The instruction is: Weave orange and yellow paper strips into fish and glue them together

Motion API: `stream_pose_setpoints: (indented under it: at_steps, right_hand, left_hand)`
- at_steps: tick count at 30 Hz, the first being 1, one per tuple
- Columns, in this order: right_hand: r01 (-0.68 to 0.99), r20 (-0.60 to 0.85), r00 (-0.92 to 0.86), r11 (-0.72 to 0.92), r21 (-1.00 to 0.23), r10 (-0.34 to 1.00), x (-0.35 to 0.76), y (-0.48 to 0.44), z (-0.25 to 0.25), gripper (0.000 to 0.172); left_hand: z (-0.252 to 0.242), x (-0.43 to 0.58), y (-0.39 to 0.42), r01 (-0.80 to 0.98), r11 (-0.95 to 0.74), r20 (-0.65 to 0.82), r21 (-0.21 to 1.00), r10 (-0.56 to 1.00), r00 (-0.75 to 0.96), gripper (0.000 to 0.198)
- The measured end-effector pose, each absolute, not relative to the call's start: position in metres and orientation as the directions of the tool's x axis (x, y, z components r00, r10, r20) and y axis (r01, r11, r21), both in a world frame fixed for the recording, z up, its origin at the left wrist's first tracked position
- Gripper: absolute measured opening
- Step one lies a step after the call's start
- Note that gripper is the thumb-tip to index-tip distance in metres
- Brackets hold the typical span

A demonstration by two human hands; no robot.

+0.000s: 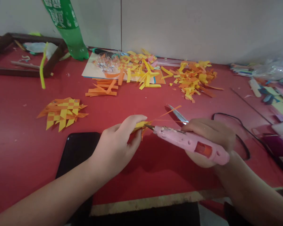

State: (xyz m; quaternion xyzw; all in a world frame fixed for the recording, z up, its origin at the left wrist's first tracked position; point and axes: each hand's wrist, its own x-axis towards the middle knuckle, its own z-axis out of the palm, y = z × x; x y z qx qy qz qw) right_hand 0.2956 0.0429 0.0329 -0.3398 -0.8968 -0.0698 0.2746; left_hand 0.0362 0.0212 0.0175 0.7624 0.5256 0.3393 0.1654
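My left hand (119, 142) pinches a small piece of yellow and orange paper strips (141, 125) just above the red table (25, 150). In my right hand (209, 133) I grip a pink glue gun (191, 144), and its metal tip touches the pinched paper. Thin orange strips stick out to the right of the piece. Scissors (178, 115) lie on the table just behind the glue gun.
A woven orange-yellow paper fish (62, 113) lies at left. A black phone (76, 153) sits under my left forearm. Cut strips (193, 78), a card with woven paper (132, 61), a green bottle (69, 28), a wooden frame (19, 53) and a black cord (242, 135) surround the spot.
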Motion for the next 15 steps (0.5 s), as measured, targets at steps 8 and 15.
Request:
stream_pose_setpoints:
  at_steps: [8,15]
  right_hand:
    - [0.653,0.541,-0.618,0.755,-0.052,0.571,0.2948,0.0424,0.0354,0.013]
    - [0.704,0.508,-0.592,0.708,-0.055,0.627,0.2932,0.0413,0.0373,0.009]
  left_hand:
    - [0.0181,0.0359,0.0206,0.687,-0.391,0.342,0.613,0.915,0.215,0.032]
    - [0.0189,0.0348,0.0198,0.658,-0.356,0.286,0.663,0.934,0.217,0.032]
